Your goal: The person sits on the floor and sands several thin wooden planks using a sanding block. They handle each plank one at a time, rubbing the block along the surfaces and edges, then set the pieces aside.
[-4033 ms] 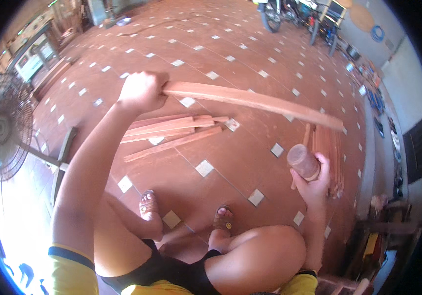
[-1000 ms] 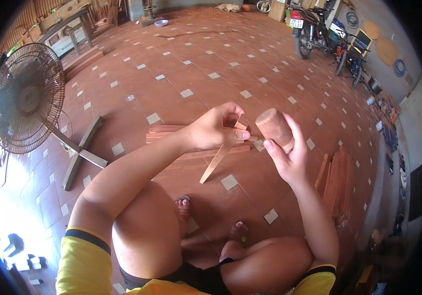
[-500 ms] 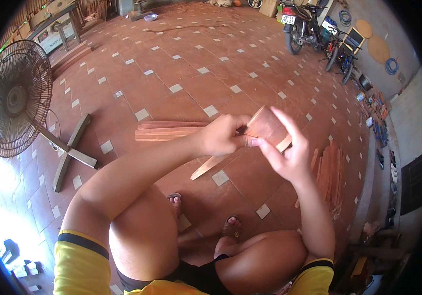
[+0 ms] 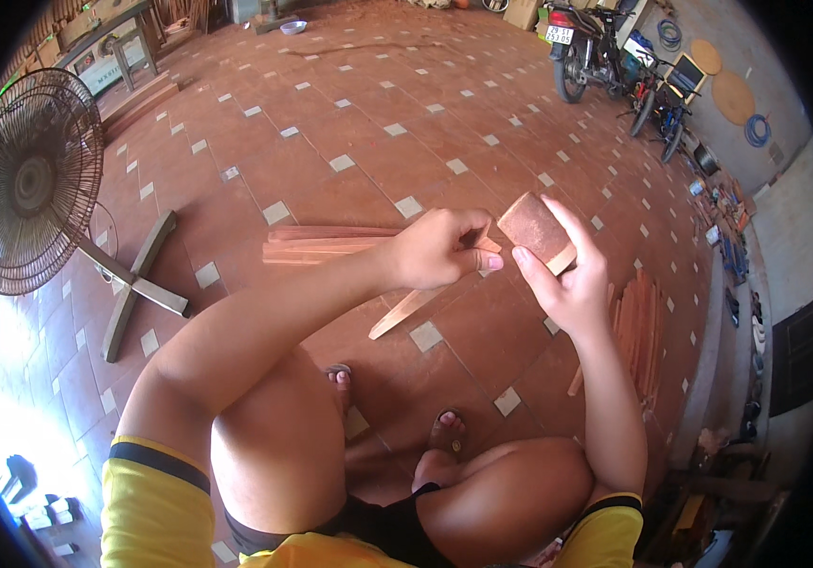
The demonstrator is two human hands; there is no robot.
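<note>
My left hand (image 4: 437,254) is closed around a thin wooden strip (image 4: 404,314). The strip's short upper end pokes out past my fingers, and its long tapered end slants down to the left under my wrist. In my right hand (image 4: 574,289), fingers and thumb grip the sides of a sanding block (image 4: 535,230). Its brown, rough-looking face is turned up and its edge is pale wood. A small gap separates the block from the strip's upper end.
A bundle of wooden strips (image 4: 321,244) lies on the tiled floor beyond my left forearm. More strips (image 4: 637,331) lie right of my right arm. A standing fan (image 4: 32,185) is at the left. A motorbike (image 4: 584,52) and bicycles (image 4: 657,109) stand far right.
My right hand has shifted slightly right with the sanding block, which has come off the strip and turned its rough face more toward view. My left hand keeps its hold on the strip.
</note>
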